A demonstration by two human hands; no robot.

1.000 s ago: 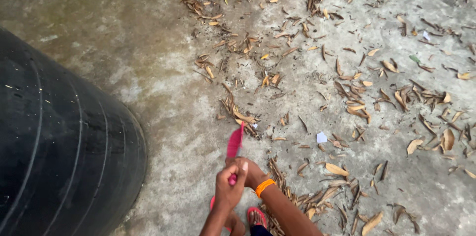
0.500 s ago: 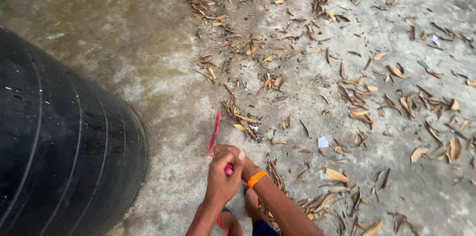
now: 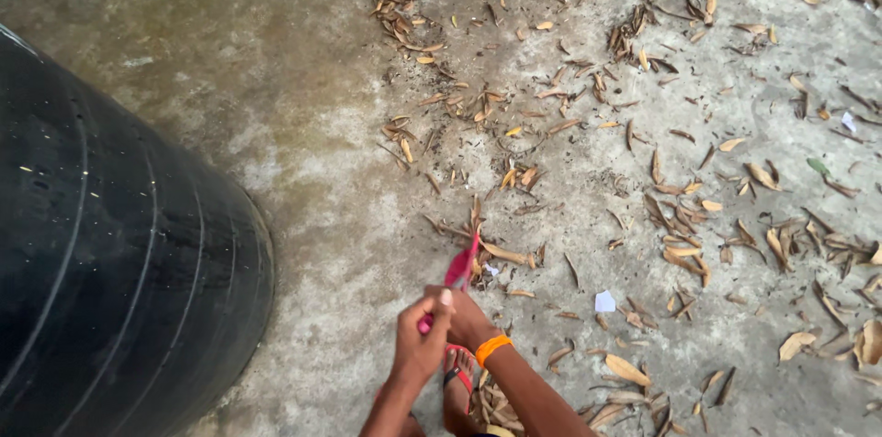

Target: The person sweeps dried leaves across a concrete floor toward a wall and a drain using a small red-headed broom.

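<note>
Gripping a pink broom handle (image 3: 457,270), both hands close fully around its lower end just in front of the person's feet. The left hand (image 3: 420,351) wraps it in a tight fist, nearer the camera. The right hand (image 3: 467,319), with an orange wristband (image 3: 491,348) on its wrist, is curled shut on the same handle just beyond the left. The handle slants up and away from the hands, and its far end reaches a small clump of dry leaves (image 3: 491,249) lying on the concrete floor (image 3: 303,170). The sweeping end itself is too thin and blurred to make out. A foot in a red sandal (image 3: 457,377) stands right under the hands, with more leaves touching it on the right.

Left of the handle, the floor up to the big black tank (image 3: 119,262) is largely bare of leaves, so that strip looks already swept. Right of the handle and beyond it, brown leaves and twigs are strewn widely, in loose lines and patches, with a small white scrap of paper (image 3: 604,301) near the handle. Judging by that spread, most of the sweeping is left, and no gathered pile shows.
</note>
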